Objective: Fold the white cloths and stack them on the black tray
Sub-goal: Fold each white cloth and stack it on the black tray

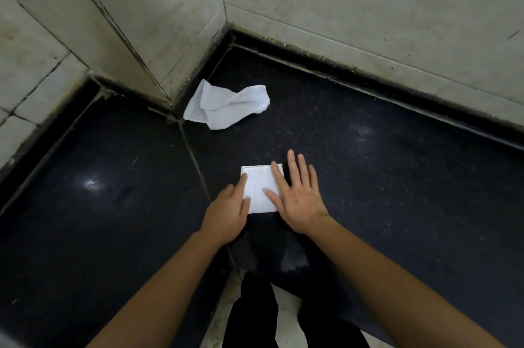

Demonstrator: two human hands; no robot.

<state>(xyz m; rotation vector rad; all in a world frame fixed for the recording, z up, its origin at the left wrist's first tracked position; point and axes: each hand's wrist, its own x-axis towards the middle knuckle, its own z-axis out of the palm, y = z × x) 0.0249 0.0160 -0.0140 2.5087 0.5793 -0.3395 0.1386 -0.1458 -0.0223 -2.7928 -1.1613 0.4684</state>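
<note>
Pressing down, seemingly to set the crease, the flat right grip lay on the folded white cloth on the tabletop, the left grip bracing its edge with straight forefinger and thumb.

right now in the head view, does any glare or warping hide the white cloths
Head view: dim overall, with two pale glare patches on the speckled black stone counter, neither on a cloth. Head view: wide-angle distortion bends the joints of the grey tiled wall. Head view: the folded white cloth and the crumpled white cloth in the corner look sharp.
</note>
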